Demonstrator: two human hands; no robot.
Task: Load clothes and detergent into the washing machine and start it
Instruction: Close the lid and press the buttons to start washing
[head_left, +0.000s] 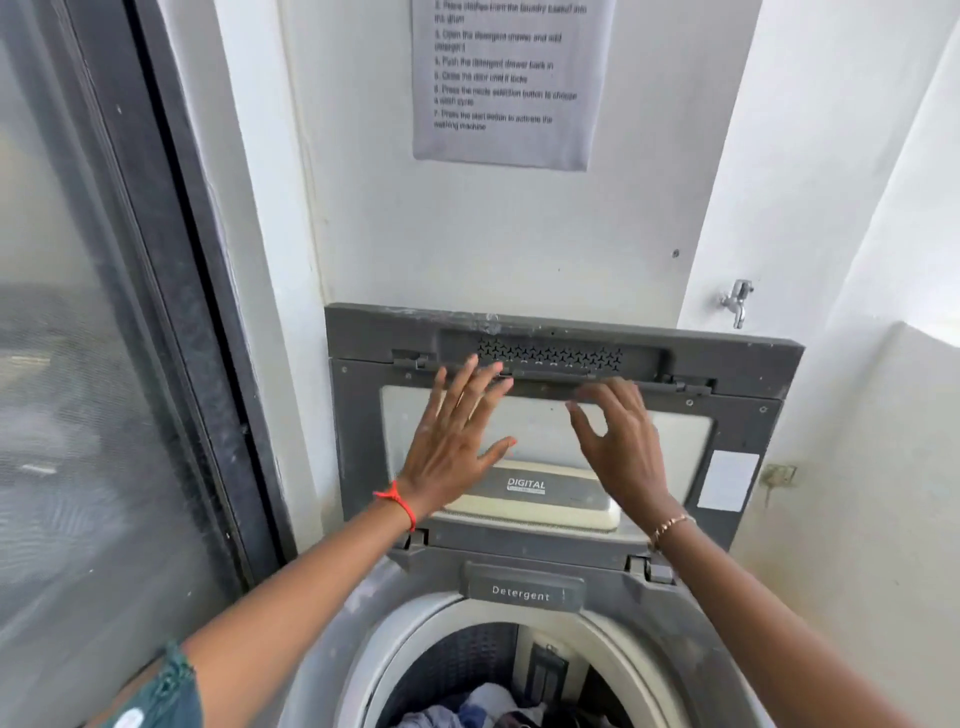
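The grey top-loading washing machine (597, 587) fills the lower middle, its lid (748, 431) raised upright against the wall. Clothes (483, 706) lie inside the drum. A closed drawer marked "Detergent" (521, 592) sits at the drum's back rim. My left hand (457, 441) is spread flat near the lid's upper part, fingers apart, holding nothing. My right hand (621, 447) is beside it with fingers curled loosely in front of the lid window, also empty. I cannot tell if the fingertips touch the lid.
A printed instruction sheet (506, 83) hangs on the white wall above. A metal tap (736, 301) sticks out of the wall at right. A dark-framed glass door (104, 338) stands at left. A low white wall (883, 467) borders the right side.
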